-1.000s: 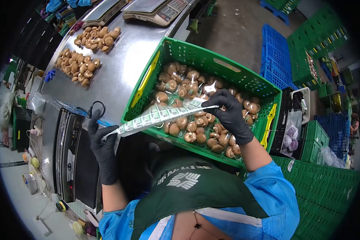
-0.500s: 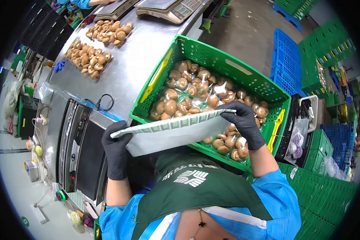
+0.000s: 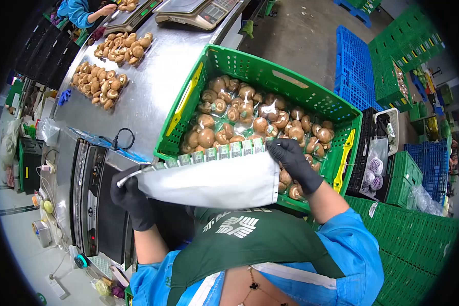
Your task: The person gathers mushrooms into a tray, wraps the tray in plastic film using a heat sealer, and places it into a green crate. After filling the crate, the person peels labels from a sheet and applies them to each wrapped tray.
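Stretched between my two black-gloved hands is a white label backing sheet (image 3: 209, 181), with a row of green-and-white labels (image 3: 229, 151) along its far edge. My left hand (image 3: 131, 198) is closed on the sheet's left end, and my right hand (image 3: 293, 162) pinches its far right corner. Just beyond the sheet stands a green crate (image 3: 285, 71) holding plastic-wrapped packs of brown mushrooms (image 3: 247, 109). The sheet and my right hand cover the crate's near part.
On the steel table (image 3: 153, 76) lie two groups of mushrooms (image 3: 98, 84) near weighing scales (image 3: 194, 13). A black machine (image 3: 107, 209) sits at my left. Green crates (image 3: 392, 239) and a blue pallet (image 3: 349, 66) stand at right. A co-worker's hand (image 3: 106, 10) shows far left.
Both hands have moved left and slightly lower with the sheet, which now tilts to show more of its white face and labels. The view has shifted a little; a co-worker's arm shows more.
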Motion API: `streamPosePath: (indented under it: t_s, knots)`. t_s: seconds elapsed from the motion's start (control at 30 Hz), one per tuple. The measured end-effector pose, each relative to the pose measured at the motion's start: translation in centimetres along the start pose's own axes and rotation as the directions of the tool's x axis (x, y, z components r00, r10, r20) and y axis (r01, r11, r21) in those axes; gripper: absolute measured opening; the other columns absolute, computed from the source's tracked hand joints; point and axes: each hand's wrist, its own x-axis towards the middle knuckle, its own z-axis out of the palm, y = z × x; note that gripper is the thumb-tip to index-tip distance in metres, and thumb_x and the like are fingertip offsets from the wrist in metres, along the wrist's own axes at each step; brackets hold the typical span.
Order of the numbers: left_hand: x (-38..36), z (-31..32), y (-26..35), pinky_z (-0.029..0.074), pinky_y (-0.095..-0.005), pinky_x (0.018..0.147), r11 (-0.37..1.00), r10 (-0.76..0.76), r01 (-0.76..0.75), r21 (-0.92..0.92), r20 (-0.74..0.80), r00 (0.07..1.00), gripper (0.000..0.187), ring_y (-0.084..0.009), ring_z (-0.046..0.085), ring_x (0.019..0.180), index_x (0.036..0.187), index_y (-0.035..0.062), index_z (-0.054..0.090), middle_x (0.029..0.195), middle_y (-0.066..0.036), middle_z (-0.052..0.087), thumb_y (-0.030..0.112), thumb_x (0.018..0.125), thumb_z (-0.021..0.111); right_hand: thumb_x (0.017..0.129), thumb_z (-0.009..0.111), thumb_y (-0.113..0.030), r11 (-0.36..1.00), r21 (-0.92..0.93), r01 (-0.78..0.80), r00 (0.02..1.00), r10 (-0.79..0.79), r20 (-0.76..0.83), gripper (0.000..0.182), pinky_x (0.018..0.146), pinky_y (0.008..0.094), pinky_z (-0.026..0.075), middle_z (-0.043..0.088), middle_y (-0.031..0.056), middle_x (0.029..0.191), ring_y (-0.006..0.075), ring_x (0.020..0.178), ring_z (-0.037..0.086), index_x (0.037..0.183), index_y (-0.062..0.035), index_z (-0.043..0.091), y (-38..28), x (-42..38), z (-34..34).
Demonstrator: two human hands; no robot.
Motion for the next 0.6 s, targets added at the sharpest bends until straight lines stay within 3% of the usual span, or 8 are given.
streamPosePath:
  t_s: [0.03,0.1,0.17,0.23,0.3,0.33,0.43,0.6]
  knots:
    - [0.6,-0.5,-0.6,0.044,-0.0256,0.069,0.994,-0.106,0.106,-0.013,0.048,0.993,0.018,-0.0125,0.055,0.073,0.084,-0.0005,0.06,0.08,-0.006,0.061,0.016,0.078,0.065,0.083,0.059,-0.027,0.981,-0.119,-0.152,0.965,0.173,0.196,0.03,0.067,0.0247,0.043,0.059,-0.0005,0.077,0.0085,0.074,0.051,0.096,-0.0007,0.061,0.0,1.0,-1.7]
    - [1.3,-0.3,-1.1,0.044,-0.025,0.069,0.976,-0.214,0.217,-0.023,0.099,0.972,0.014,-0.0125,0.055,0.073,0.084,-0.0002,0.06,0.081,-0.006,0.061,0.013,0.079,0.063,0.079,0.062,-0.031,0.753,-0.357,0.553,0.817,-0.406,0.409,0.041,0.076,0.0306,0.045,0.06,0.0059,0.09,0.0182,0.084,0.057,0.108,-0.0027,0.055,-1.8,2.4,-2.4]
    - [2.1,0.5,-0.9,0.044,-0.0244,0.07,0.955,-0.281,0.292,-0.04,0.177,0.943,0.008,-0.0119,0.055,0.074,0.083,0.0007,0.061,0.081,-0.006,0.062,0.006,0.078,0.062,0.075,0.065,-0.033,0.725,-0.411,0.553,0.819,-0.382,0.429,0.052,0.084,0.035,0.043,0.057,0.0114,0.102,0.0252,0.093,0.056,0.117,-0.0069,0.047,-4.5,2.8,-2.4]
    - [2.4,1.3,-0.7,0.044,-0.0245,0.07,0.941,-0.31,0.329,-0.077,0.195,0.931,0.006,-0.0116,0.056,0.074,0.082,0.0016,0.061,0.081,-0.006,0.063,0.005,0.077,0.062,0.078,0.061,-0.036,0.757,-0.475,0.448,0.876,-0.268,0.4,0.043,0.075,0.0361,0.046,0.06,0.013,0.09,0.0265,0.084,0.059,0.112,-0.0102,0.05,-6.1,2.7,-1.3]
    - [2.8,2.0,-0.5,0.044,-0.0247,0.069,0.946,-0.283,0.311,-0.087,0.24,0.928,0.006,-0.0114,0.056,0.073,0.082,0.0019,0.061,0.08,-0.005,0.063,0.005,0.077,0.062,0.082,0.055,-0.039,0.588,-0.673,0.448,0.865,-0.094,0.493,0.035,0.065,0.0381,0.046,0.06,0.0133,0.076,0.029,0.072,0.06,0.103,-0.0119,0.053,-6.6,3.6,-0.8]
    - [3.0,2.2,-0.5,0.044,-0.0247,0.069,0.947,-0.28,0.31,-0.089,0.246,0.928,0.006,-0.0114,0.056,0.073,0.082,0.0019,0.061,0.08,-0.005,0.063,0.005,0.077,0.062,0.084,0.05,-0.042,0.59,-0.576,0.566,0.803,-0.235,0.548,0.032,0.058,0.0392,0.044,0.059,0.0122,0.066,0.03,0.063,0.059,0.095,-0.0119,0.053,-5.4,4.3,-0.7]
    - [3.2,2.7,-0.3,0.044,-0.0248,0.069,0.931,-0.31,0.345,-0.12,0.24,0.92,0.005,-0.0114,0.055,0.072,0.081,0.0024,0.061,0.079,-0.004,0.062,0.004,0.077,0.063,0.086,0.05,-0.034,0.533,-0.708,0.463,0.836,0.003,0.548,0.025,0.065,0.0338,0.046,0.06,0.0092,0.082,0.0252,0.071,0.059,0.093,-0.0101,0.055,-6.7,4.5,-0.5]
    - [3.2,3.0,-1.1,0.044,-0.0243,0.069,0.92,-0.328,0.366,-0.14,0.237,0.915,0.006,-0.0109,0.055,0.071,0.082,0.0028,0.061,0.079,-0.003,0.061,0.002,0.076,0.064,0.083,0.057,-0.024,0.752,-0.506,0.423,0.822,-0.083,0.563,0.017,0.064,0.0318,0.046,0.059,0.0093,0.077,0.023,0.07,0.06,0.089,-0.0079,0.055,-5.2,4.2,-1.0]
